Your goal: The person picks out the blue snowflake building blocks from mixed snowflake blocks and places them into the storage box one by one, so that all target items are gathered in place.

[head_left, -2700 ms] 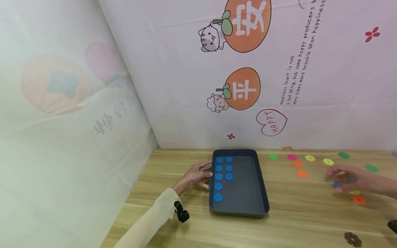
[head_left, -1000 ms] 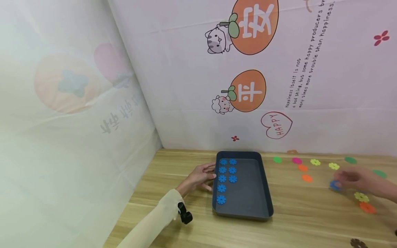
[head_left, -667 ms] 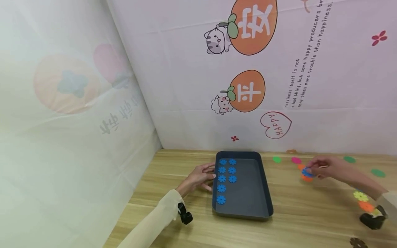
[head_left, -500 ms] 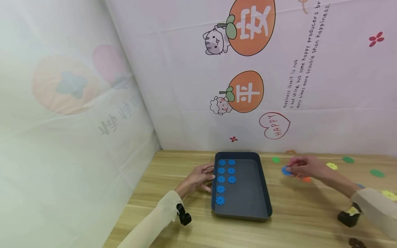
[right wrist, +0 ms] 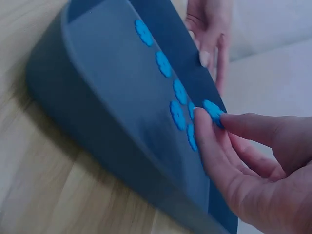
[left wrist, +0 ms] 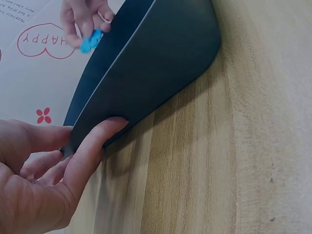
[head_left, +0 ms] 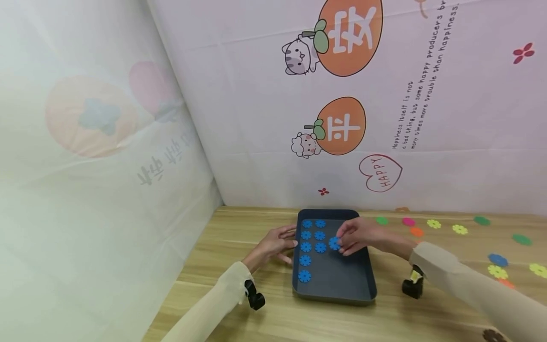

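A dark grey rectangular tray (head_left: 342, 280) stands on the wooden table, with several blue notched plastic discs (head_left: 305, 276) laid inside it along its left side in two columns. My left hand (head_left: 273, 243) grips the tray's left wall, thumb at the rim and fingers along the outside, as the left wrist view also shows. Over the tray, my right hand (head_left: 361, 236) pinches another blue notched disc (right wrist: 213, 112) between thumb and fingertips. In the head view this disc sits just right of the second column, level with its third disc.
Right of the tray lie loose discs: green (head_left: 381, 221), pink (head_left: 408, 222), orange (head_left: 416, 232), yellow (head_left: 459, 229) and a blue one (head_left: 497, 260). A brown disc (head_left: 493, 335) lies near the front edge of view. A printed cloth (head_left: 265, 118) hangs behind the table.
My right hand has picked up a blue disc among the loose ones on the right and carried it left over the tray. My left hand has stayed at the tray's wall.
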A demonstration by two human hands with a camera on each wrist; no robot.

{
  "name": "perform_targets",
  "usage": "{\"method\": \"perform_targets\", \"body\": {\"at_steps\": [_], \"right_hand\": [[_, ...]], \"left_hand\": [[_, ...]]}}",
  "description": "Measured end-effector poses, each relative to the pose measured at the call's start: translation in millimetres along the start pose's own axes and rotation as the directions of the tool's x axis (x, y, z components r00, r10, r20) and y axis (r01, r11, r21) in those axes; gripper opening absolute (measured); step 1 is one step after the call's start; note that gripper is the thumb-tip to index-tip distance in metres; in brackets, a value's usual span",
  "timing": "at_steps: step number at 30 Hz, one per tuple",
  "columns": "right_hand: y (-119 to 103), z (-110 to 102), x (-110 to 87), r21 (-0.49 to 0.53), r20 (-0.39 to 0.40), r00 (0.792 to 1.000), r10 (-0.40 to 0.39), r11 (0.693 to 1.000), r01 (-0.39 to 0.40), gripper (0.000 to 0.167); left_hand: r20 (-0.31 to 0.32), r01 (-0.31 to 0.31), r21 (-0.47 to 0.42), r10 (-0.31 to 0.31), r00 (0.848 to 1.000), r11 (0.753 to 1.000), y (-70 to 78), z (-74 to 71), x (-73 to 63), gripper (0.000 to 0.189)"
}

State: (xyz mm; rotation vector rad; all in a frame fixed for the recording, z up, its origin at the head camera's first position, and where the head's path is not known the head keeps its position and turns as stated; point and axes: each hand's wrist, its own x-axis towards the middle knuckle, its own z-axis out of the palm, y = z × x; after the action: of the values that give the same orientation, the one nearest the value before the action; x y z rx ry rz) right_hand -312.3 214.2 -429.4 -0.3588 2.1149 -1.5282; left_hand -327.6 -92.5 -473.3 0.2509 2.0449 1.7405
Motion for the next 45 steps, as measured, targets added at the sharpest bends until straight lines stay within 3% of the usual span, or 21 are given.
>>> {"method": "perform_targets", "body": {"at_steps": [4, 9, 15, 21, 25, 29, 35, 41, 45], "right_hand": [[-12, 19, 15.2, -0.103, 0.028, 0.998, 0.053, 0.993, -0.050, 0.013], [-16, 31, 25.0, -0.186, 0.098, 0.994, 0.048, 0.982, -0.029, 0.008], [-13, 42, 29.2, -0.295, 0.046, 0.996, 0.073, 0.954, -0.056, 0.003], [-12, 48, 29.3, -0.329, -0.015, 0.996, 0.090, 0.940, -0.089, 0.006], [-14, 47, 28.7, -0.367, -0.008, 0.998, 0.064, 0.928, -0.062, 0.007], [-15, 37, 26.4, -0.430, 0.015, 0.999, -0.044, 0.902, 0.046, 0.006], [-19, 12, 20.4, -0.457, 0.044, 0.980, -0.192, 0.869, 0.191, 0.007], [-7, -12, 13.0, -0.411, 0.033, 0.964, -0.265, 0.875, 0.255, 0.011], [7, -34, 3.1, -0.353, -0.022, 0.962, -0.273, 0.902, 0.248, 0.015]], "left_hand": [[0.001, -0.004, 0.001, 0.004, 1.000, 1.000, 0.5, 0.7, -0.5, 0.062], [-0.004, 0.001, 0.006, -0.001, 1.000, 1.000, 1.1, 2.5, 1.0, 0.061], [-0.010, 0.002, 0.016, -0.002, 1.000, 1.000, 1.5, 3.6, 1.8, 0.061], [-0.010, 0.006, 0.018, -0.006, 1.000, 1.000, 0.7, 2.7, 1.9, 0.061], [-0.012, 0.005, 0.019, -0.005, 1.000, 1.000, 0.5, 2.5, 2.6, 0.061], [-0.014, 0.010, 0.017, -0.009, 1.000, 1.000, 0.3, 2.6, 2.9, 0.061], [-0.017, 0.008, 0.014, -0.008, 1.000, 1.000, 0.2, 1.6, 1.3, 0.061], [-0.009, 0.007, 0.019, -0.007, 1.000, 1.000, -0.8, 1.1, 0.7, 0.060], [-0.008, 0.006, 0.012, -0.006, 1.000, 1.000, -1.5, 1.7, 1.7, 0.060]]}}
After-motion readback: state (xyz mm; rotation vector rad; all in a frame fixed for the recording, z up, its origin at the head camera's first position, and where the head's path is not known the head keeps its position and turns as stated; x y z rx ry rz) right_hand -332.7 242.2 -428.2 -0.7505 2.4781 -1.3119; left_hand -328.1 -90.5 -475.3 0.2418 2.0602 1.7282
